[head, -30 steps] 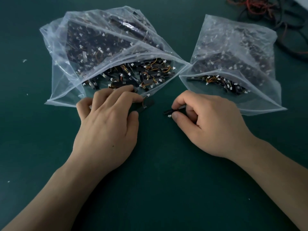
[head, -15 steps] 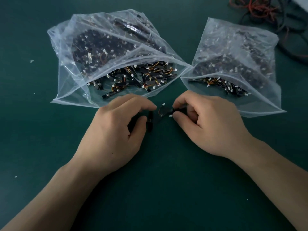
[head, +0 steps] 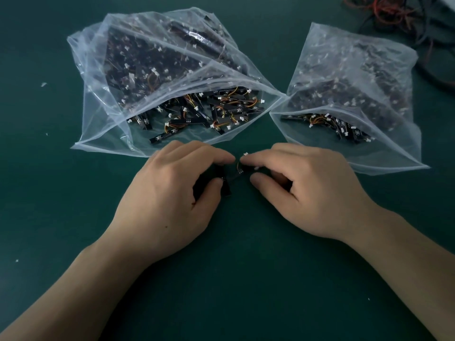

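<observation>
Left grip: the left grip lies knuckles-up on the counter, thumb and forefinger curled and pinching a black board strip.
Right grip: the right grip has its fingers curled over a wired board and holds it. Most of the hold is hidden under the fingers, and the thumb tip sits just near of the board.
Black board strip: it is near the middle of the scene, between the two grips, with its near end poking out past the left thumb.
Wired board: it is just right of the strip, and I cannot tell whether the two touch. A white connector on a short wire shows at the right forefinger's tip.
Left bag: the clear plastic left bag lies open just beyond the left grip, full of black boards with orange wires and white plugs.
Right bag: the right bag is also open and holds the same parts, just beyond the right grip. Its corner meets the left bag's.
Far right: a cable tangle of red and dark leads.
Left side: white scraps lie on the counter.
</observation>
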A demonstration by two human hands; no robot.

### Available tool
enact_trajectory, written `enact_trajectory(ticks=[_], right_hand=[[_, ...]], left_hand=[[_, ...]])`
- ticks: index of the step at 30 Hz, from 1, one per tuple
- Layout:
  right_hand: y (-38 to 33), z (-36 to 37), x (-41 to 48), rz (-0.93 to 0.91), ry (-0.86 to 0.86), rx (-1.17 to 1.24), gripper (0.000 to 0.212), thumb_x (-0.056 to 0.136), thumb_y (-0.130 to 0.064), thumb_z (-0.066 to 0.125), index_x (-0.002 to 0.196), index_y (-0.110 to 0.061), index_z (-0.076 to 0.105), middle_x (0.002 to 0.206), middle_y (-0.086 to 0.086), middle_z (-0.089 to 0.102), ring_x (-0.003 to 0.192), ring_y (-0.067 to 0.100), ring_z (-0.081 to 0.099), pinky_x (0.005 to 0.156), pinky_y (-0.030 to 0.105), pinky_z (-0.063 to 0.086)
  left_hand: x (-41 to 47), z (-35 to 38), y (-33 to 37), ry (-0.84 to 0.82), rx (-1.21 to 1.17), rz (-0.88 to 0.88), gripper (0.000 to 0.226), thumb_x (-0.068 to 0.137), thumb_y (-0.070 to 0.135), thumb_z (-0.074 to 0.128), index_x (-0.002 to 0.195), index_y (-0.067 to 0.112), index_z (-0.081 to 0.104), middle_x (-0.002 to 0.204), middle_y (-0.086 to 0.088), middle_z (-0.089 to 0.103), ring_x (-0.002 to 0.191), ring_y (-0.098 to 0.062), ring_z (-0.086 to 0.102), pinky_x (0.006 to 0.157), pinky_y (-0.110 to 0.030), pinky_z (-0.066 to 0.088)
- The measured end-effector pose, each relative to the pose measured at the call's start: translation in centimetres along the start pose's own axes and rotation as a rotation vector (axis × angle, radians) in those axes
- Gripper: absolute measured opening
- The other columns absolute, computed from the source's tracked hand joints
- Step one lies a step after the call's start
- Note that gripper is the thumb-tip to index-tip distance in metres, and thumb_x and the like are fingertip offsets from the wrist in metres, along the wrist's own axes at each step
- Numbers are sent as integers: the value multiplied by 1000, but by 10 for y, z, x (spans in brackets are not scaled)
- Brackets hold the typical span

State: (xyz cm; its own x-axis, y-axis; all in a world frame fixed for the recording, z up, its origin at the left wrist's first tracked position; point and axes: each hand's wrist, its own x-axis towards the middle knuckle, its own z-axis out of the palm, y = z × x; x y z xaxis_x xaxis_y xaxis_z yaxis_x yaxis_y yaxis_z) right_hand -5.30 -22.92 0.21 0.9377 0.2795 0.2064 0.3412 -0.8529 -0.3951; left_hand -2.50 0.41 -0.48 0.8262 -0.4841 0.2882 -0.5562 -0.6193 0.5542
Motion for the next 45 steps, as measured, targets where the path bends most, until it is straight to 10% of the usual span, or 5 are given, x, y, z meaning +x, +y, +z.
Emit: enact_trajectory(ticks=[12, 24, 30, 45], right_hand=[[3, 1, 0, 7, 28, 39, 13, 96, -36, 66, 109, -37, 70, 65, -20, 45, 68, 6, 53, 55, 27, 41], [5, 5, -1, -46, 143, 129, 4, 99, -22, 66, 95, -21, 67, 57, -17, 40, 56, 12, 48, 51, 37, 44], [2, 4, -1, -111, 321, 194, 7, 95, -8, 65, 88, -6, 66, 92, 0, 68, 81, 17, 63, 65, 36, 50], [4, 10, -2, -228, 256, -2, 10, 95, -21, 76, 86, -16, 79, 85, -3, 70, 74, 22, 57, 58, 40, 47]], left_hand=[[1, -2, 1, -11, 50, -56, 33, 90, 33, 66, 123, 27, 71, 118, 17, 66, 109, -18, 58, 101, -37, 46], [-1, -3, 0, 108, -22, -141, 31, 90, 15, 58, 117, 25, 70, 87, 42, 51, 76, 6, 54, 68, -5, 35], [-1, -1, 2, 47, 31, -115, 33, 88, 43, 67, 119, 32, 69, 106, 23, 63, 93, -2, 52, 80, -35, 50], [-1, 0, 1, 42, 27, -120, 35, 84, 32, 66, 119, 32, 69, 105, 21, 64, 90, 3, 52, 80, -32, 47]])
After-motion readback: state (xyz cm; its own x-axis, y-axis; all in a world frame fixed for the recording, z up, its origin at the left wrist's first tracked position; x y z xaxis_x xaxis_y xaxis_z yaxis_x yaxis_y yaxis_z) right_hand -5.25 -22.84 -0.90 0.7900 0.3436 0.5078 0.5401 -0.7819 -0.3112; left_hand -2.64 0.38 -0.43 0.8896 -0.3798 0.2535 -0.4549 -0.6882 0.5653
